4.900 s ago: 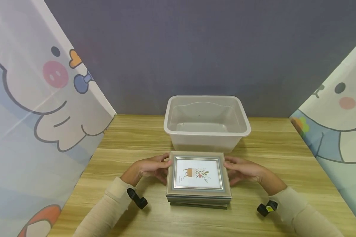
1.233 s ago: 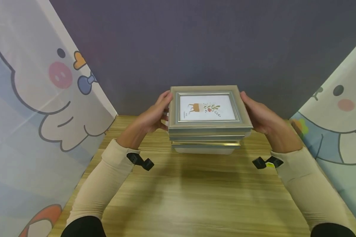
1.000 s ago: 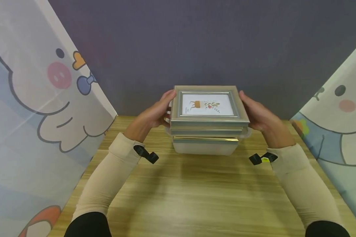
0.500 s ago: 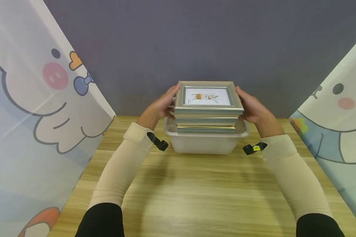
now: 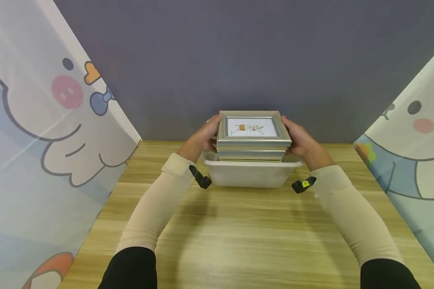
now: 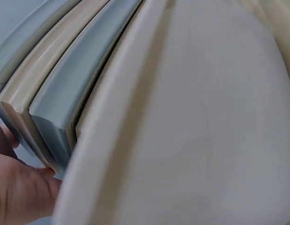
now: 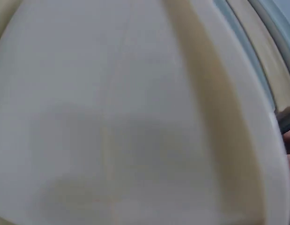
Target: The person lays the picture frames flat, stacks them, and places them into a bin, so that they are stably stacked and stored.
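Between my two hands is a stack of several picture frames (image 5: 251, 154), silver-blue and beige. The top one shows a printed plant picture. My left hand (image 5: 204, 136) grips the stack's left side, thumb near the upper edge. Opposite it, my right hand (image 5: 299, 138) holds the right side. The lower part of the stack sits inside the white plastic bin (image 5: 246, 175), below its rim, and is hidden by the front wall. In the left wrist view, fingers (image 6: 23, 187) reach under the frame edges (image 6: 65, 89). The bin wall (image 7: 112, 93) fills most of the right wrist view.
The bin stands at the back of a wood-grain table (image 5: 238, 233), close to a dark grey panel (image 5: 253, 52). Cartoon-printed sheets hang on the left (image 5: 29, 160) and right (image 5: 419, 168).
The stack of picture frames was lifted off the table by both hands, carried over the bin and then lowered, its bottom now below the bin's rim.
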{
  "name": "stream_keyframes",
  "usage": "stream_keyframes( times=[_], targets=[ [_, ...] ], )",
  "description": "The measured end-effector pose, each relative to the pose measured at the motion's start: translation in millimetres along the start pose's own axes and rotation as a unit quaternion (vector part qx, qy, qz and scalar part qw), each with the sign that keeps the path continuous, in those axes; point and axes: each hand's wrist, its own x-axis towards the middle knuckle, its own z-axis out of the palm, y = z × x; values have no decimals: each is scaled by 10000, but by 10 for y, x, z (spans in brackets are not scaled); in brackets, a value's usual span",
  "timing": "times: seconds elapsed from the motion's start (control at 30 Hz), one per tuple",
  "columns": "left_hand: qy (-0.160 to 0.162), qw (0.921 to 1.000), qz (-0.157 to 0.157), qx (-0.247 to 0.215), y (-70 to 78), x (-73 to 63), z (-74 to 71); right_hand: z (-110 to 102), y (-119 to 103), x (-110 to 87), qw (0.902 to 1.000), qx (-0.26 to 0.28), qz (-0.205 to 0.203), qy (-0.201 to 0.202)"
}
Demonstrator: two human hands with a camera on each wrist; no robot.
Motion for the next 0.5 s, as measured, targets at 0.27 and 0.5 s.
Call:
stream_keyframes(
  times=[0.27,0.5],
  targets=[
    [199,9989,-431,-53,-160,150,58,0,91,130,9979,-520,362,98],
    [227,9987,-430,-176,-236,273,104,35,100,223,9980,-375,184,473]
  ],
)
